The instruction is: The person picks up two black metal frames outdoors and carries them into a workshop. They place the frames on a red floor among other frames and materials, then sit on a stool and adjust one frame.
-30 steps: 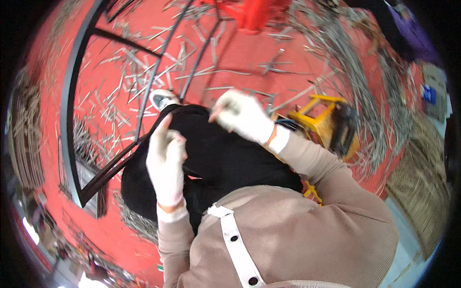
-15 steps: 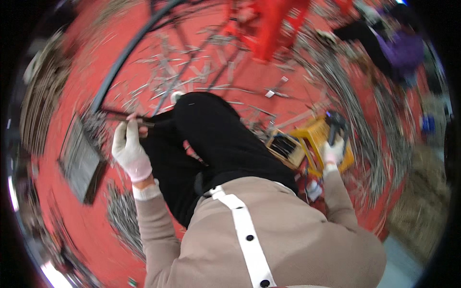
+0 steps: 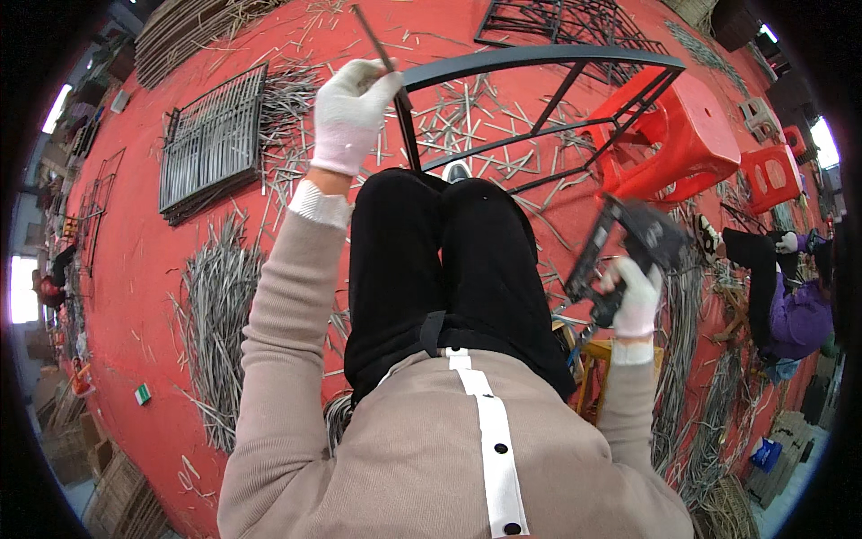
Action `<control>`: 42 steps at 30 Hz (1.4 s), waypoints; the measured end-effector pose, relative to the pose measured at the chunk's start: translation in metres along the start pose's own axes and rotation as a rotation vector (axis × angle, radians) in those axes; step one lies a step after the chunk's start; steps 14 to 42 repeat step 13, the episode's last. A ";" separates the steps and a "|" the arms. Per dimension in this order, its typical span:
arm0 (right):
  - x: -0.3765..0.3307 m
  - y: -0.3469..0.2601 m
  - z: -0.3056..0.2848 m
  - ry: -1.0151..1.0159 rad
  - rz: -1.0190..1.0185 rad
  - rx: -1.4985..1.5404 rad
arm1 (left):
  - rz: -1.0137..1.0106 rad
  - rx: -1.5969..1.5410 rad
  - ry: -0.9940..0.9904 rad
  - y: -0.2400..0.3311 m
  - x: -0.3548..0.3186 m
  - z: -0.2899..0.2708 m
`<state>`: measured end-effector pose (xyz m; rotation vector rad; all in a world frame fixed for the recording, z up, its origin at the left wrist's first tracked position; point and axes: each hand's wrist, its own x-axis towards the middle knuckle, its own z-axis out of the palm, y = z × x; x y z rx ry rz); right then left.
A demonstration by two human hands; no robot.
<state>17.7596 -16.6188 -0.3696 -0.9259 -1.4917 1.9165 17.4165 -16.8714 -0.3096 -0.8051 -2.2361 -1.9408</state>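
Note:
My left hand [image 3: 348,115], in a white glove, pinches a thin grey-brown strip [image 3: 371,36] at the left end of a dark metal frame [image 3: 530,57]. The strip points up and away past my fingers. The frame stretches to the right beyond my knees, with its near left bar close to my legs. In my gloved right hand [image 3: 636,301] is a black nail gun [image 3: 655,235], gripped by its handle and held up right of my knees, apart from the frame. The gun is slightly blurred, and a hose hangs near its handle.
Red plastic stools [image 3: 687,135] stand beyond the frame at the right. Grey strips [image 3: 220,332] lie heaped at the left, near stacked metal frames [image 3: 215,139]. A yellow stool [image 3: 593,382] sits below my right hand. Another person in purple [image 3: 799,314] is at far right.
The view has swung round and steadied. My right hand has lifted the nail gun from beside the yellow stool, up and forward. The left hand still holds the strip at the frame.

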 end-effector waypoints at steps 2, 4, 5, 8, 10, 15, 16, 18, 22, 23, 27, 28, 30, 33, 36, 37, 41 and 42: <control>0.012 -0.009 0.054 -0.222 -0.185 -0.146 | 0.031 0.032 -0.034 0.001 0.005 0.002; 0.022 -0.004 0.098 -0.361 -0.463 -0.220 | 0.001 0.119 -0.035 0.001 0.008 0.001; 0.027 0.002 0.116 -0.421 -0.630 -0.154 | -0.005 0.106 -0.042 0.001 0.009 0.001; 0.047 0.021 0.157 -0.604 -0.664 -0.270 | -0.003 0.098 -0.031 -0.002 0.008 0.001; 0.055 0.031 0.172 -0.586 -0.823 -0.400 | 0.015 0.102 -0.020 -0.005 0.005 0.002; 0.054 0.040 0.181 -0.647 -0.881 -0.495 | 0.071 0.256 0.002 -0.009 0.000 0.003; 0.054 0.040 0.181 -0.647 -0.881 -0.495 | 0.071 0.256 0.002 -0.009 0.000 0.003; 0.054 0.040 0.181 -0.647 -0.881 -0.495 | 0.071 0.256 0.002 -0.009 0.000 0.003; 0.054 0.040 0.181 -0.647 -0.881 -0.495 | 0.071 0.256 0.002 -0.009 0.000 0.003; 0.054 0.040 0.181 -0.647 -0.881 -0.495 | 0.071 0.256 0.002 -0.009 0.000 0.003; 0.054 0.040 0.181 -0.647 -0.881 -0.495 | 0.071 0.256 0.002 -0.009 0.000 0.003; 0.054 0.040 0.181 -0.647 -0.881 -0.495 | 0.071 0.256 0.002 -0.009 0.000 0.003; 0.054 0.040 0.181 -0.647 -0.881 -0.495 | 0.071 0.256 0.002 -0.009 0.000 0.003; 0.054 0.040 0.181 -0.647 -0.881 -0.495 | 0.071 0.256 0.002 -0.009 0.000 0.003; 0.054 0.040 0.181 -0.647 -0.881 -0.495 | 0.071 0.256 0.002 -0.009 0.000 0.003; 0.054 0.040 0.181 -0.647 -0.881 -0.495 | 0.071 0.256 0.002 -0.009 0.000 0.003; 0.054 0.040 0.181 -0.647 -0.881 -0.495 | 0.071 0.256 0.002 -0.009 0.000 0.003; 0.054 0.040 0.181 -0.647 -0.881 -0.495 | 0.071 0.256 0.002 -0.009 0.000 0.003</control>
